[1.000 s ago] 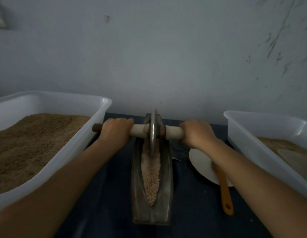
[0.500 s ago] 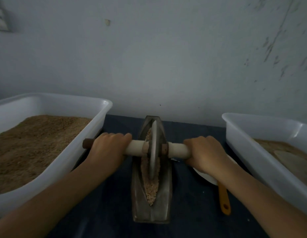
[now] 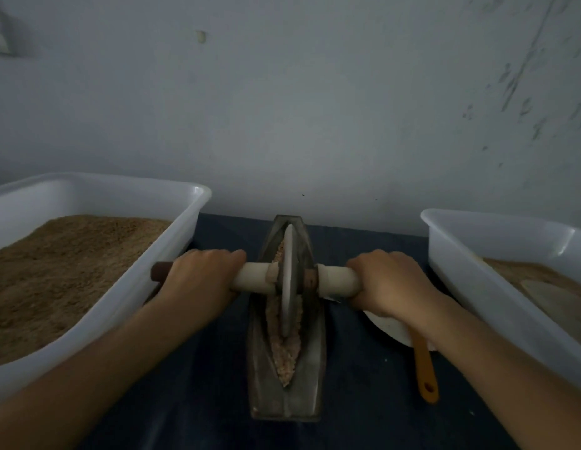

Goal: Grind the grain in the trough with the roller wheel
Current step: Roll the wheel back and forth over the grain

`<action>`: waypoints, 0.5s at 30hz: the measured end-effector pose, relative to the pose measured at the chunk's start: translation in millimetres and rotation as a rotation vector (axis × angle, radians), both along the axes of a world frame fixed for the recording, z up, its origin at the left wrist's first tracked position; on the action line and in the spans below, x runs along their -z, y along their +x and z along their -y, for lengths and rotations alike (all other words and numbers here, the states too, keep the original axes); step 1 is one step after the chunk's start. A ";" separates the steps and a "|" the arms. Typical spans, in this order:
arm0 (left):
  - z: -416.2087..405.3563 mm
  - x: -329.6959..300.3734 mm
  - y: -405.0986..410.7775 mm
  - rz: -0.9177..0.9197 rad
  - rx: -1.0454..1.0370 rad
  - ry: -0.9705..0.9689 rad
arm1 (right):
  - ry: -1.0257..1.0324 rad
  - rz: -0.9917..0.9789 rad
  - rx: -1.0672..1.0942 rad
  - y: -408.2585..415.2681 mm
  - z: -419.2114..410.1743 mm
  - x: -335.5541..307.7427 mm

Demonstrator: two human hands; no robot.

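A narrow boat-shaped metal trough (image 3: pixel 310 381) lies lengthwise on the dark table, holding a strip of pale crushed grain (image 3: pixel 284 355). A metal roller wheel (image 3: pixel 289 280) stands upright in the groove, near the middle of the trough. A pale wooden axle (image 3: pixel 256 280) runs through the wheel. My left hand (image 3: pixel 198 280) grips the axle's left side and my right hand (image 3: pixel 393 284) grips its right side, knuckles up. The axle's dark left end sticks out past my left hand.
A white tub (image 3: pixel 172 254) full of brown grain stands at the left. Another white tub (image 3: pixel 477 264) with ground meal stands at the right. A white plate (image 3: pixel 386 326) and an orange-handled tool (image 3: pixel 425 368) lie under my right forearm. A wall rises just behind the table.
The wheel has rolled from the trough's far end toward me to about its middle, with both hands on the axle drawing back with it.
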State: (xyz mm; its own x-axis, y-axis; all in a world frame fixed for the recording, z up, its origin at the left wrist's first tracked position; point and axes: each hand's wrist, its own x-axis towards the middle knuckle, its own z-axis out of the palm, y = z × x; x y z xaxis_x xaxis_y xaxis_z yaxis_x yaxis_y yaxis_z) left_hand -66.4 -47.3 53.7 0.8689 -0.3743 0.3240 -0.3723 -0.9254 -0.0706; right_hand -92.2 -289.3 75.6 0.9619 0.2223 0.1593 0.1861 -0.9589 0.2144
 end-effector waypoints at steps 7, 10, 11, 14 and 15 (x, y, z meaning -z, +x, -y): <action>15.4 0.4 58.4 0.109 -0.083 0.020 | 0.012 0.087 0.077 52.7 3.1 3.0; 18.8 0.1 69.2 0.094 -0.113 0.014 | 0.016 0.134 0.075 63.2 3.0 1.5; 18.7 0.8 70.2 0.092 -0.110 0.009 | 0.012 0.147 0.072 63.9 2.9 0.9; 13.1 3.8 62.0 0.105 -0.079 0.013 | -0.013 0.163 0.039 57.4 2.0 1.5; 11.1 5.1 56.7 0.115 -0.060 0.014 | -0.021 0.158 0.027 52.2 1.8 2.2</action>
State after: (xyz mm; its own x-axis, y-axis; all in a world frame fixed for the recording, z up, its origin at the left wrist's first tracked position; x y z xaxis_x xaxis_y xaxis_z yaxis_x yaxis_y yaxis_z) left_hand -9.7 -58.4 48.6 0.8471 -0.3284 0.4178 -0.3054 -0.9442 -0.1230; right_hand -40.0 -291.1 73.4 0.9308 0.2016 0.3049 0.1225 -0.9580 0.2593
